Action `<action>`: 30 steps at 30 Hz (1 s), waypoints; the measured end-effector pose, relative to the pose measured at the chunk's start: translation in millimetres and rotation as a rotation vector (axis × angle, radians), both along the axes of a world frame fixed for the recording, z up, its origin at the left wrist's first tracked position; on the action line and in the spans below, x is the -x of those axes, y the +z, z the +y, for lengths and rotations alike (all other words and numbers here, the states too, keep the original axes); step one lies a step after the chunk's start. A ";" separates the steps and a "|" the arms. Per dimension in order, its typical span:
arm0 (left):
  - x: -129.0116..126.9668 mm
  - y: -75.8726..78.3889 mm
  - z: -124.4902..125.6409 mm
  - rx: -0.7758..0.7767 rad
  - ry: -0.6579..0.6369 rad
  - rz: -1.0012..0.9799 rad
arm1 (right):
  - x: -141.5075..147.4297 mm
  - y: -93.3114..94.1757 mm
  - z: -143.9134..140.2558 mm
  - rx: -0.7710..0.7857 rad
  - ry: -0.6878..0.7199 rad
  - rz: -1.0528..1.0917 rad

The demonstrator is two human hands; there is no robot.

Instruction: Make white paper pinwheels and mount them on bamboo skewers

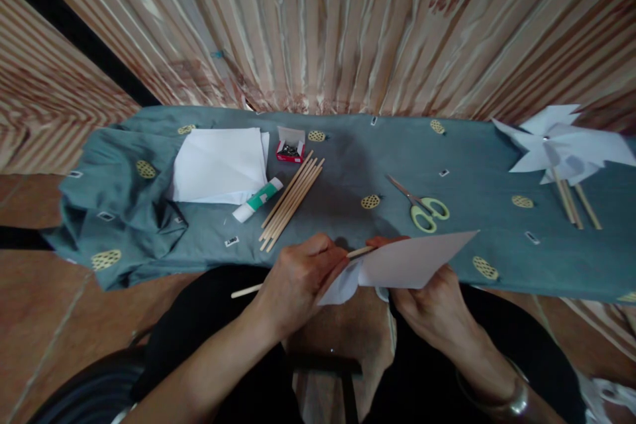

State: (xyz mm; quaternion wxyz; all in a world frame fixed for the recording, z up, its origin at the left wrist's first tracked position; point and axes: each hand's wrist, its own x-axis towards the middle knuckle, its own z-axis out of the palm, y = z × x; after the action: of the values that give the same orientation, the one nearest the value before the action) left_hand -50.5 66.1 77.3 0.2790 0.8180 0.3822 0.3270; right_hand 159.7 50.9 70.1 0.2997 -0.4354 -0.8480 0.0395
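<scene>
My left hand [298, 278] grips a thin wooden stick [246, 291] that runs from lower left up to the paper. My right hand [432, 305] holds a folded white paper pinwheel [412, 258] from below, its thumb near the stick's tip. Both hands are over my lap at the near edge of the table covered with grey-green cloth [348, 199]. On the cloth lie a bundle of wooden sticks [292, 202], a glue stick [257, 200], green-handled scissors [422, 207], a small red box of pins [291, 146] and a stack of white paper sheets [218, 164].
Finished white paper pinwheels on sticks [564, 146] lie at the table's right end. A striped curtain [322, 26] hangs behind the table. The cloth bunches up at the left end [124, 212]. Tiled floor shows on the left.
</scene>
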 end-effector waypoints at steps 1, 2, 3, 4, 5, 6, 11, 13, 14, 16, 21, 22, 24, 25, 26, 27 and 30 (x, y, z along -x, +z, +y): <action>0.0 -0.1 -0.9 -0.007 0.006 0.002 | 0.4 0.4 -0.3 -0.008 0.000 -0.007; 0.0 -0.2 -1.7 -0.011 0.010 0.006 | 0.9 0.9 -0.5 -0.017 0.000 -0.013; 0.0 -0.2 -2.5 -0.014 0.013 0.009 | 1.3 1.3 -0.8 -0.022 0.001 -0.019; 0.0 -0.2 -3.3 -0.017 0.015 0.014 | 1.7 1.7 -1.1 -0.024 0.001 -0.020; -0.1 0.0 -3.9 -0.025 0.015 0.019 | 2.1 2.0 -1.4 -0.021 0.000 -0.018; -0.1 0.2 -4.5 -0.037 0.016 0.024 | 2.5 2.1 -1.8 -0.015 -0.002 -0.012; 0.0 1.4 -6.9 -0.102 0.029 0.063 | 4.0 1.5 -3.6 0.004 -0.025 0.002; 0.0 1.8 -7.8 -0.108 0.029 0.070 | 3.9 0.9 -4.5 0.004 -0.038 -0.018; 0.1 1.9 -8.2 -0.107 0.029 0.075 | 3.6 0.6 -4.9 0.003 -0.046 -0.032; 0.6 1.9 -8.6 -0.105 0.024 0.088 | 2.8 0.1 -5.9 -0.002 -0.054 -0.052; 2.1 0.7 -9.3 -0.084 -0.005 0.109 | 1.6 0.3 -7.6 -0.002 -0.013 -0.088; 2.1 0.5 -9.8 -0.086 -0.002 0.109 | 1.7 0.7 -7.8 0.002 -0.008 -0.095; 1.8 0.5 -11.3 -0.099 0.003 0.108 | 2.3 1.5 -8.2 0.016 -0.004 -0.091; 1.6 0.5 -12.2 -0.110 0.007 0.106 | 2.5 1.7 -8.4 0.023 0.000 -0.079; 1.5 0.6 -13.1 -0.119 0.013 0.104 | 2.8 1.8 -8.6 0.029 0.005 -0.065; 1.6 0.5 -13.8 -0.123 0.018 0.105 | 2.9 1.7 -8.9 0.033 0.010 -0.050; 2.3 -1.3 -14.2 -0.108 0.012 0.110 | 2.9 0.2 -8.5 0.029 0.025 0.000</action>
State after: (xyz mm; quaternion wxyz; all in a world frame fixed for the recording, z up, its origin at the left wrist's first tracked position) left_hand -52.8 52.0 75.9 0.2109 0.8465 0.3835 0.3032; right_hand 156.9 42.4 70.4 0.2929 -0.4292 -0.8526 0.0553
